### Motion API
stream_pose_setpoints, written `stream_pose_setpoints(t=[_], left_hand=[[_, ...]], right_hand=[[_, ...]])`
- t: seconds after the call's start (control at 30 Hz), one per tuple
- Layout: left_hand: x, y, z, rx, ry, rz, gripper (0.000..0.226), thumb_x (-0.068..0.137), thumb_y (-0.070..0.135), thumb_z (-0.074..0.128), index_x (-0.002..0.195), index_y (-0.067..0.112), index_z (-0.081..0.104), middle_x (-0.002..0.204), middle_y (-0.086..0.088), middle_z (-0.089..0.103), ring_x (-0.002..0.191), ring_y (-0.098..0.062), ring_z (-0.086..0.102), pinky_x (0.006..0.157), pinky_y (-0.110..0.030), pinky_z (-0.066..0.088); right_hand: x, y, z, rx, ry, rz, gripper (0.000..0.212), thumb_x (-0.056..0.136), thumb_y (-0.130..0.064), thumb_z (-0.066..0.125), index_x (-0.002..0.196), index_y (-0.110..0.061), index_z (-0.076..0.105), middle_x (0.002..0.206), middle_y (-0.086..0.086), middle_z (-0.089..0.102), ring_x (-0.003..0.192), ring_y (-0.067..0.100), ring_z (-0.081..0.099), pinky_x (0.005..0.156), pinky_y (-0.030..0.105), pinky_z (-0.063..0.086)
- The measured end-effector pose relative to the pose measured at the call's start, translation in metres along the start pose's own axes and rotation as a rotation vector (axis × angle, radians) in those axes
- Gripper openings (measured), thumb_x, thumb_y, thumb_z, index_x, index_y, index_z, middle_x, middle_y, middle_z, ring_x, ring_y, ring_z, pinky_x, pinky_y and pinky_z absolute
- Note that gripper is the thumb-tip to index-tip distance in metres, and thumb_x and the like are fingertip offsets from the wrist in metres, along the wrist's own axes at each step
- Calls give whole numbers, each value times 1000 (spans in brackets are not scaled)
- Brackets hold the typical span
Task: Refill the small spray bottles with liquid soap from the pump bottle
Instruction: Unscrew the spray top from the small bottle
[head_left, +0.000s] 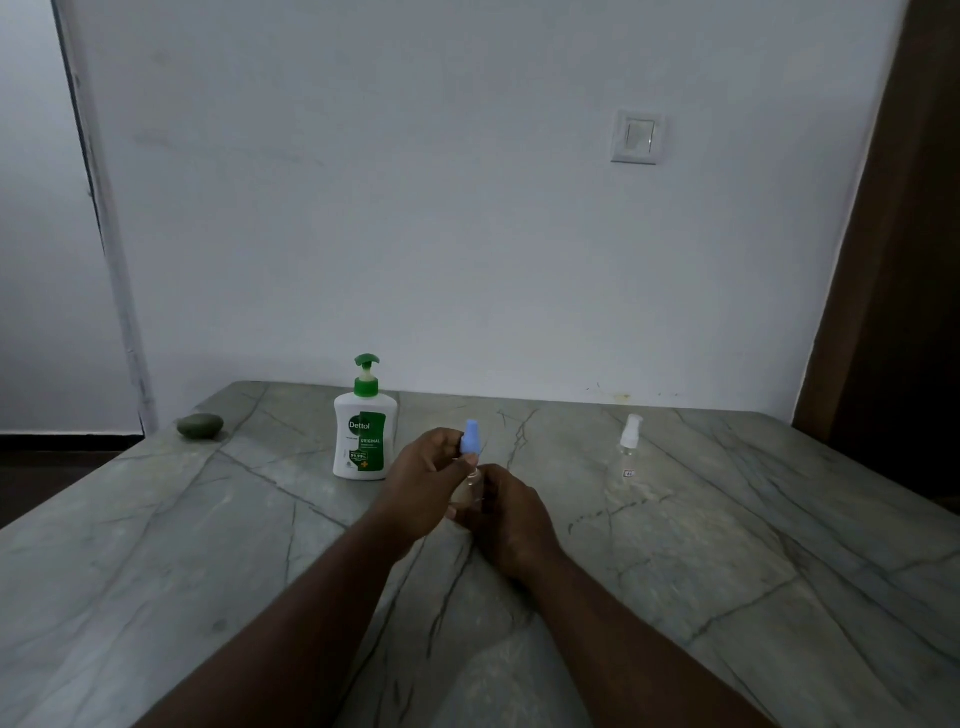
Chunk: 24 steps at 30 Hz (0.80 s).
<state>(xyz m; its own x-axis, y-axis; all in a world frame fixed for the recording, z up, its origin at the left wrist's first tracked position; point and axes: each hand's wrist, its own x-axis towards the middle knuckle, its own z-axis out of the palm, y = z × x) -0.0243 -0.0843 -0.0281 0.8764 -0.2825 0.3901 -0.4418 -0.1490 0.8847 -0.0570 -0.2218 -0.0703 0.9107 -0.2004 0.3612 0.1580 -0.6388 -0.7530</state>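
While pinching the blue cap (470, 436) with the left hand (423, 480) and clasping the clear, light, probably slick spray bottle (465, 492) in the right hand (511, 519), low over the table (208, 545) before the pump bottle (363, 431), grip the rigid waist firmly, never the thin neck.
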Motion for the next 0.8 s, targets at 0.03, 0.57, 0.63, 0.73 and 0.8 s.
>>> stream_pose_setpoints(t=[0.03,0.57,0.63,0.73,0.8], left_hand=[[0,1,0,-13,6,-3,6,101,19,65,105,23,69,96,0,75,77,-4,71,57,-15,54],[6,13,-19,-610,275,-138,13,100,14,65,112,13,69,112,-8,76,104,-20,69,83,-32,53],[7,13,-24,-644,312,-165,11,99,14,65,110,15,69,108,-6,76,101,-20,70,84,-33,54],[9,13,-28,-666,357,-184,10,98,12,65,106,15,70,104,-7,77,97,-21,70,87,-36,55],[9,11,-31,-603,379,-181,9,97,12,65,104,15,70,102,-9,76,94,-22,70,84,-36,55]], right_hand=[[0,0,0,3,-6,7,41,83,-51,77,117,-32,66,110,-10,74,97,11,69,88,33,57],[-3,-4,-2,78,-36,52,52,76,-53,81,121,-32,65,117,-10,73,105,14,69,97,44,56],[-4,-4,-3,88,-39,56,52,74,-53,81,119,-31,66,115,-10,74,104,14,70,96,44,56],[-6,-4,-5,95,-37,52,53,70,-56,80,114,-31,67,110,-10,75,101,13,71,94,45,56],[-7,-5,-5,89,-32,52,57,65,-62,77,113,-32,67,108,-11,75,99,13,71,93,45,56]])
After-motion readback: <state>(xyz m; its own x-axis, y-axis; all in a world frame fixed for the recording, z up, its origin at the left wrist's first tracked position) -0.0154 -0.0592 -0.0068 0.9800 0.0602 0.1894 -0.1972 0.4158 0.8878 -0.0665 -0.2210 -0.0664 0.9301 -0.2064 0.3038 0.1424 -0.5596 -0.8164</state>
